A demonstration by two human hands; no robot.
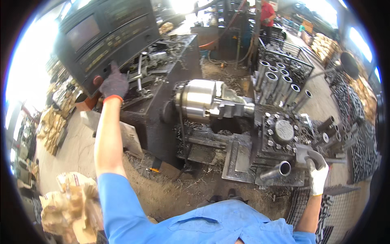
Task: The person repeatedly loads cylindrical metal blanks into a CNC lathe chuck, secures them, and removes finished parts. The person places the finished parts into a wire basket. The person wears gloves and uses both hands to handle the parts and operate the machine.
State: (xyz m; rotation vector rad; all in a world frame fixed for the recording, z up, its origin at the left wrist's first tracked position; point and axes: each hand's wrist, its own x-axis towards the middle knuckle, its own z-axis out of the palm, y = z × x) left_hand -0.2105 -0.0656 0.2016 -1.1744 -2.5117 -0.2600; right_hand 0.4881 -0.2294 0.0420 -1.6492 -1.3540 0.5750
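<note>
Control panel (107, 45) at upper left — left hand (114, 84), dark glove with orange cuff, is up at its lower edge, one finger pointed at the button face and nothing visible in the grasp; whether the fingertip touches can't be told. Panel lies just beyond that fingertip, its long axis slanting up to the right; left hand is far nearer than the right. Red knob (97, 80) sits just left of the glove. Right hand (318, 173), white glove, is at the right side of the tool post (283, 131) — its finger area blends into grey metal, so can't tell whether it grips or merely rests. Loose tube (273, 172) lies just left of it. Farther out: chuck (199, 99) mid-frame, standing tubes (267, 89) behind. Screen (83, 32) unreadable, button markings blurred, left palm hidden.
</note>
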